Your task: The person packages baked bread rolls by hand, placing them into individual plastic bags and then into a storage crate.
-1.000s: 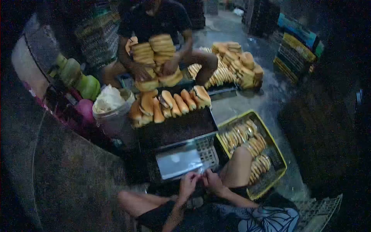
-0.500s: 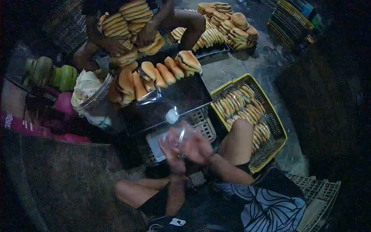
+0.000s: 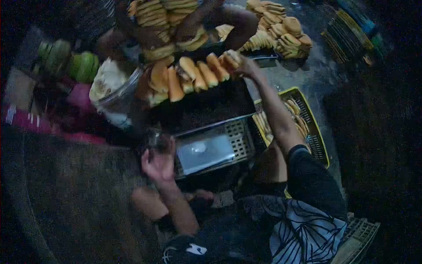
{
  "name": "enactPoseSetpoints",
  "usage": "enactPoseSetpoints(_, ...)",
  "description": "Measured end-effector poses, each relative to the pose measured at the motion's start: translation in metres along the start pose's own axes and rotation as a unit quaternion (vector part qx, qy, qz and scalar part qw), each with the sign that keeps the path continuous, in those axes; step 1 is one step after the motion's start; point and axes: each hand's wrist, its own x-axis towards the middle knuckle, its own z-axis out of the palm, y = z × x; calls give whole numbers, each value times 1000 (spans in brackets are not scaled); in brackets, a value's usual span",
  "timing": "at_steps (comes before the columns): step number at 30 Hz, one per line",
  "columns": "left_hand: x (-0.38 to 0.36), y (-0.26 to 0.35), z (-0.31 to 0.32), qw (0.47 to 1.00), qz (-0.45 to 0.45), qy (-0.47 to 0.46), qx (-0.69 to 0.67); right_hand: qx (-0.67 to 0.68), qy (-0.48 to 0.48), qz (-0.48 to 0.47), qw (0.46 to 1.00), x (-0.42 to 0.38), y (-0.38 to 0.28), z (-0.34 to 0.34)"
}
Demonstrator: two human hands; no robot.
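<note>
My left hand [image 3: 160,163] is raised left of the crate, fingers curved around what looks like a clear plastic bag [image 3: 155,140], blurred. Far out to the front right, my right hand [image 3: 247,67] grips the filled bun [image 3: 232,58] at the right end of a row. Other long buns [image 3: 205,75] stand side by side along the back of a dark metal tray [image 3: 206,105]. Nearer me, a stack of clear plastic sheets or bags [image 3: 205,154] lies on a grid-like crate [image 3: 239,138].
A yellow crate [image 3: 314,127] with wrapped buns is at my right. At the left stands a tub of pale cream [image 3: 107,83], near green gas cylinders [image 3: 83,66]. Another person's arms [image 3: 193,22] reach among stacked buns opposite. More buns [image 3: 285,35] are piled at the back.
My hands, together around clear plastic before, are now apart. The right one has reached forward to the end bun; the left has moved left. The whole view has shifted a little.
</note>
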Motion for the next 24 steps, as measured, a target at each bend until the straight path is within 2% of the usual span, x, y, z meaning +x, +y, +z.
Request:
enactPoseSetpoints(1, 3, 9, -5, 1000, 4, 25, -19, -44, 25, 17, 999, -5, -4, -8)
enactPoseSetpoints(2, 2, 17, -9, 998, 9, 50, -37, 191, -41, 143, 970, -24, -13, -21)
enactPoseSetpoints(3, -4, 21, -5, 997, 29, 61, -35, 86, 55, 30, 994, -54, -61, -45)
enactPoseSetpoints(4, -5, 19, 5, 992, 54, 83, -80, 144, 104, -3, 984, -77, -75, -43)
enactPoseSetpoints(6, -4, 22, 12, 984, 77, 98, -128, 192, 66, -10, 979, -141, -135, -53)
enactPoseSetpoints(7, -3, 25, 12, 982, 62, 98, -147, 167, 164, -163, 958, -167, -185, -61)
enactPoseSetpoints(9, -10, 17, 7, 981, 36, 99, -164, 107, 111, -348, 925, -194, -218, -64)
enactPoseSetpoints(10, -14, 9, 3, 994, 85, 64, -39, 86, 81, -435, 893, -207, -234, -65)
enactPoseSetpoints(11, -19, 0, -1, 987, 132, 24, 86, 24, 64, -465, 883, -216, -251, -73)
enactPoseSetpoints(12, -24, -8, -4, 988, 125, 19, 89, -8, 90, -487, 869, -219, -263, -79)
enactPoseSetpoints(15, -36, -17, -14, 936, 238, 44, 254, 7, 117, -479, 870, -232, -269, -82)
enactPoseSetpoints(17, -40, -13, -11, 939, 212, 59, 265, 3, 128, -495, 860, -250, -264, -85)
enactPoseSetpoints(19, -50, -17, -7, 950, 129, -63, 277, -11, 143, -540, 829, -262, -262, -90)
enactPoseSetpoints(20, -53, -19, -8, 951, 129, -62, 275, -23, 138, -532, 835, -262, -263, -96)
enactPoseSetpoints(21, -57, -22, -9, 955, 100, -96, 262, -24, 138, -532, 835, -262, -262, -96)
enactPoseSetpoints(22, -60, -25, -10, 958, 71, -128, 248, 5, 118, -500, 858, -262, -261, -95)
enactPoseSetpoints(23, -67, -30, -3, 952, 56, -124, 274, 34, 96, -468, 878, -264, -261, -93)
enactPoseSetpoints(24, -74, -36, 4, 946, 42, -121, 299, 37, 108, -475, 872, -267, -264, -92)
